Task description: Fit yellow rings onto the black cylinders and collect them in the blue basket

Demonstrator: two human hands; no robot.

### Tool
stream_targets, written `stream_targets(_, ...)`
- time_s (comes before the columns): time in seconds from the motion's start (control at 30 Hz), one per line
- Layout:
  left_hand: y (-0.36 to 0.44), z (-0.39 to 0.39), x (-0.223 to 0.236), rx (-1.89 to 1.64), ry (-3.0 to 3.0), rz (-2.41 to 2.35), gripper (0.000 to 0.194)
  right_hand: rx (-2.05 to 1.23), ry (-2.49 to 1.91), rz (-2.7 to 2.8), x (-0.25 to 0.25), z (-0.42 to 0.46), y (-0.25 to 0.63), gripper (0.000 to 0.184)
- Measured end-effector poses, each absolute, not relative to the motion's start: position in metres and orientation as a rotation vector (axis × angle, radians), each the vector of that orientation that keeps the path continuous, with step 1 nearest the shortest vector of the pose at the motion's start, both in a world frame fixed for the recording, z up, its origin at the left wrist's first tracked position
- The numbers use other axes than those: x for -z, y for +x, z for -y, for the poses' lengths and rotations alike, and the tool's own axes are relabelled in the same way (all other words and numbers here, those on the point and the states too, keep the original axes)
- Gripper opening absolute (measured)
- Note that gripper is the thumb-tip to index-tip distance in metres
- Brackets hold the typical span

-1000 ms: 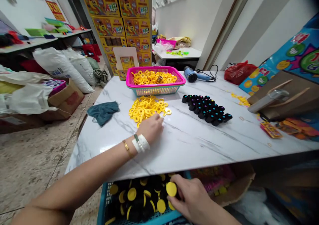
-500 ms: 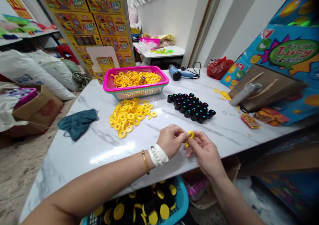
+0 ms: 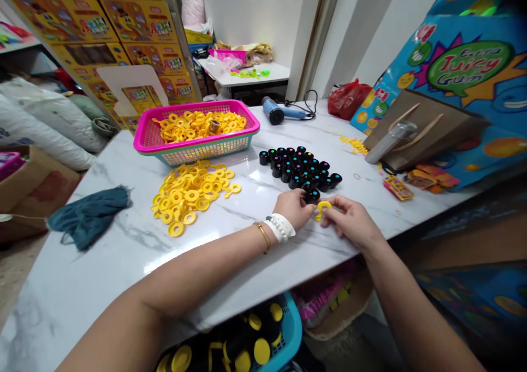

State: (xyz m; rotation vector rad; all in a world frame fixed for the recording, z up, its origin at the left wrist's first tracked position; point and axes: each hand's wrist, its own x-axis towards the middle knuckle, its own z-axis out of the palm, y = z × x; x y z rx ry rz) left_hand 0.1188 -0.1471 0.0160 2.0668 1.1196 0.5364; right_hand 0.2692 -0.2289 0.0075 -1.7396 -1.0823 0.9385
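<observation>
My right hand (image 3: 353, 221) pinches a yellow plastic ring with a short tab (image 3: 323, 208) between thumb and fingers, above the near part of the table. Just left of it, my left hand (image 3: 293, 208) has its fingers round a small black cylinder with a blue dot on top (image 3: 314, 195), at the near edge of a group of similar black cylinders (image 3: 294, 181). Its fingertips are partly hidden behind the cylinder. A loose pile of yellow rings (image 3: 191, 191) lies further left on the marble-patterned table (image 3: 230, 251).
Behind the pile stands a pink-rimmed basket (image 3: 142, 141) full of yellow rings. A blue heat gun (image 3: 284, 111) lies at the back, and a dark green cloth (image 3: 90, 215) at left. Below the table edge is a blue basket (image 3: 294, 328) of black pieces with yellow ends. A paper bag (image 3: 444, 125) stands right.
My left hand has left the yellow ring and moved forward to a black cylinder at the group's near edge. My right hand still holds the ring. The view has shifted right.
</observation>
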Motion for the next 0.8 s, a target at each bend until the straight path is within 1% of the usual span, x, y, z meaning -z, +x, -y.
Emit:
stream_targets(0.07, 0.114, 0.148, -0.015, -0.542, 2.095, -1.138, 0.036, -0.965, -1.703, 1.175, -0.010, 0.234, 0.263, 0.023)
stream_targets(0.13, 0.107, 0.150, -0.014, -0.561, 2.153, -1.146, 0.031, -1.036, -1.594, 1.243, -0.014, 0.238, 0.257, 0.020)
stream_targets(0.3, 0.087, 0.156, -0.013, -0.559, 2.287, -1.054, 0.022, -1.202, -1.419, 1.171, -0.021, 0.238, 0.254, 0.023)
stream_targets(0.4, 0.080, 0.158, -0.013, -0.532, 2.240, -1.056, 0.018, -1.353, -1.430, 1.162, -0.022, 0.233, 0.257, 0.037)
stream_targets(0.47, 0.079, 0.157, -0.012, -0.557, 2.182, -1.056, 0.021, -1.405, -1.448, 1.181, -0.025, 0.229, 0.256, 0.047)
stream_targets(0.53, 0.079, 0.156, -0.011, -0.602, 2.153, -1.024, 0.026, -1.386, -1.466, 1.212, -0.028, 0.223, 0.254, 0.052)
stream_targets(0.6, 0.079, 0.155, -0.010, -0.623, 2.183, -0.951, 0.025, -1.347, -1.505, 1.250, -0.032, 0.218, 0.251, 0.049)
stream_targets(0.7, 0.078, 0.153, -0.008, -0.603, 2.247, -0.875, 0.017, -1.327, -1.595, 1.268, -0.035, 0.212, 0.249, 0.037)
stream_targets(0.8, 0.078, 0.151, -0.008, -0.569, 2.248, -0.861, 0.017, -1.309, -1.644, 1.244, -0.034, 0.208, 0.250, 0.034)
